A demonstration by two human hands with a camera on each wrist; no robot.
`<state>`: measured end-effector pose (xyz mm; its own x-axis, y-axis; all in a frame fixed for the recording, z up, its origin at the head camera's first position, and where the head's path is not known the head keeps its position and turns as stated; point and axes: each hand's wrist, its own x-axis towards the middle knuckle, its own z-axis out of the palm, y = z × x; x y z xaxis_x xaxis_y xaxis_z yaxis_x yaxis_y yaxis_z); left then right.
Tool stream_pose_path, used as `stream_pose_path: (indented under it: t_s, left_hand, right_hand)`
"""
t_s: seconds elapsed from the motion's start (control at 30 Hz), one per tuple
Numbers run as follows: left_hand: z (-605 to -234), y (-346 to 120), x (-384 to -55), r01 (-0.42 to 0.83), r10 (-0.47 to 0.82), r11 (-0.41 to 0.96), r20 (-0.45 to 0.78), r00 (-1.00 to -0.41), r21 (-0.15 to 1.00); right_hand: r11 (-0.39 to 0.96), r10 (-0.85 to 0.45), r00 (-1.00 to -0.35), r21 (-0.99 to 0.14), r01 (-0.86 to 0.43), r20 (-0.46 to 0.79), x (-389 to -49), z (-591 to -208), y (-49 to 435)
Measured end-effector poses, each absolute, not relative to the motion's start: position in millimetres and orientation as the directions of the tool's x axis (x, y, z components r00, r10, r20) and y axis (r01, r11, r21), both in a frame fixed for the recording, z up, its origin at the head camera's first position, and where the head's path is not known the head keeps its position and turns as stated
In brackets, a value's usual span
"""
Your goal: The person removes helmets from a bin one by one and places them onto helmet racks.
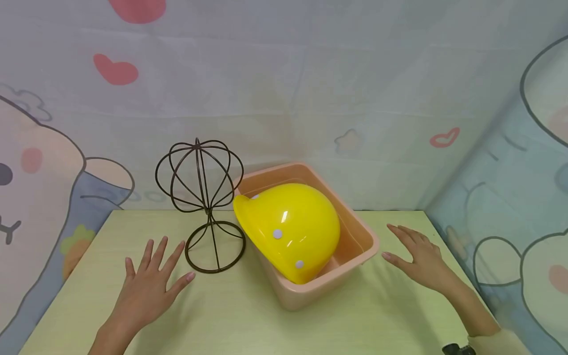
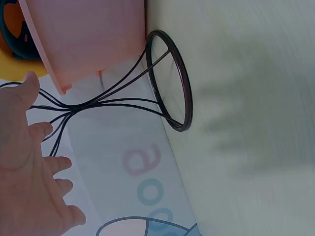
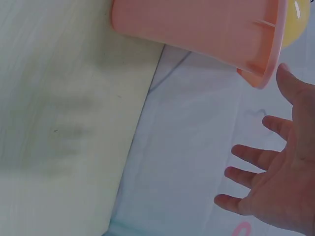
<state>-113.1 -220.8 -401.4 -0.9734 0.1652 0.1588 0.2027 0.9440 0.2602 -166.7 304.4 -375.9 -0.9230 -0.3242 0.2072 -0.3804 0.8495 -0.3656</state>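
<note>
A yellow hard hat [image 1: 293, 227] with white dots lies tilted in a pink plastic basin [image 1: 355, 251], its brim over the left rim. Left of the basin stands a dark wire hat stand [image 1: 208, 212] with a round cage top and a ring base. My left hand [image 1: 148, 291] hovers above the table with fingers spread, close to the stand's base and holding nothing. On the other side my right hand [image 1: 421, 261] is held in the air just right of the basin's rim, fingers extended, also with nothing in it. In the left wrist view dark straps show inside the hat [image 2: 22, 44].
The pale wooden table [image 1: 222, 320] ends at a cloth backdrop [image 1: 284, 98] printed with hearts and cartoon animals. More printed cloth [image 1: 497, 197] bounds the right side. A small black object [image 1: 459, 349] sits at the right sleeve.
</note>
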Motion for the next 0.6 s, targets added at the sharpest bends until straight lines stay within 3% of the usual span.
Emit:
stream_pose_path:
  t_s: [0.23,0.6]
  left_hand:
    - [-401,-220,-114,0.213,0.172,0.926,0.155,-0.973,0.312]
    - [-396,-209,-113,0.253,0.186,0.872,0.193,-0.963,0.420]
  right_hand:
    - [0.708,-0.422,-0.877,-0.519,-0.478,0.231,-172,-367,295]
    - [0.661,-0.466,-0.864,-0.573,-0.484,0.192,-179,-364,283]
